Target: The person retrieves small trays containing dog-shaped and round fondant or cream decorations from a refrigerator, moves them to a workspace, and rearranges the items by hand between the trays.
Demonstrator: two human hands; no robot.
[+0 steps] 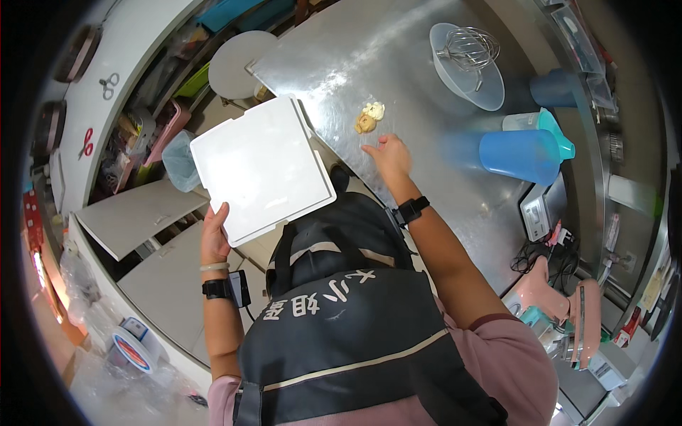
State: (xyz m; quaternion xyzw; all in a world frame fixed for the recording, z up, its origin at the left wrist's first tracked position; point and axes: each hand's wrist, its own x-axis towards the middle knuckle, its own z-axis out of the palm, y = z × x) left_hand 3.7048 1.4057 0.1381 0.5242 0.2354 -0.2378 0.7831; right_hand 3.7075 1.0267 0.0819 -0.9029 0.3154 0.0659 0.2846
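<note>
My left hand (216,231) grips the near left corner of a flat white square lid or tray (264,168), thumb on top, held beside the metal table's edge. Over the stainless steel table (442,213) is my right hand (391,157), its thumb and index finger apart and nothing between them. Just beyond those fingertips, two small lumps lie touching on the steel: a tan one (365,123) and a cream-coloured one (375,110). What they are made of I cannot tell.
A translucent bowl with a wire whisk (471,50), a blue pitcher (517,154), a kitchen scale (534,213) and a pink stand mixer (583,319) stand to the right. On the left are a round stool (240,64), a lined bin (181,160) and an open cabinet door (141,215).
</note>
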